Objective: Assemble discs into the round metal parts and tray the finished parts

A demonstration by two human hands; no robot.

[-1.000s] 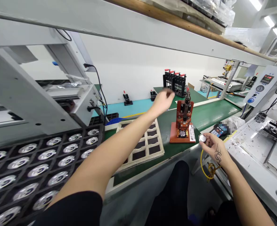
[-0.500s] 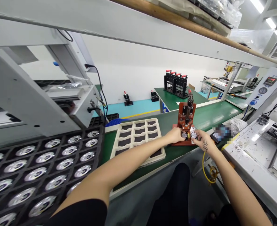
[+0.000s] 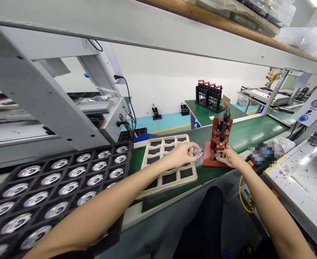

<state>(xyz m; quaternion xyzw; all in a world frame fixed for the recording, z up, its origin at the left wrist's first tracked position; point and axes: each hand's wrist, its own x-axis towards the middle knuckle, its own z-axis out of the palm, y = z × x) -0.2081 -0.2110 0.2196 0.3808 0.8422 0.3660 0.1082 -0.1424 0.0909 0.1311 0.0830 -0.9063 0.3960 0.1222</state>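
Note:
In the head view my left hand [image 3: 184, 154] pinches a small round silver part [image 3: 198, 152] by its edge, above the right side of a cream compartment tray [image 3: 166, 179]. My right hand [image 3: 229, 157] is at a red-brown toggle-clamp fixture [image 3: 208, 151]. Its fingers close on another round metal part [image 3: 217, 155], low in the fixture beneath the upright clamp; whether this part is fully seated cannot be made out. The clamp's red-tipped handle [image 3: 225, 104] points up. Dark pads line the cream tray's compartments.
A black tray [image 3: 93, 192] with several shiny round parts lies at the left. Right of the fixture are a phone-like device [image 3: 261, 154] and a crumpled white cloth [image 3: 284, 145]. A grey beam [image 3: 174, 41] crosses above. A black multi-clamp rack [image 3: 208, 95] stands on a table behind.
My left hand has moved left from the fixture with a round silver part. My right hand has brought its round part inward, under the clamp. The camera view has shifted left.

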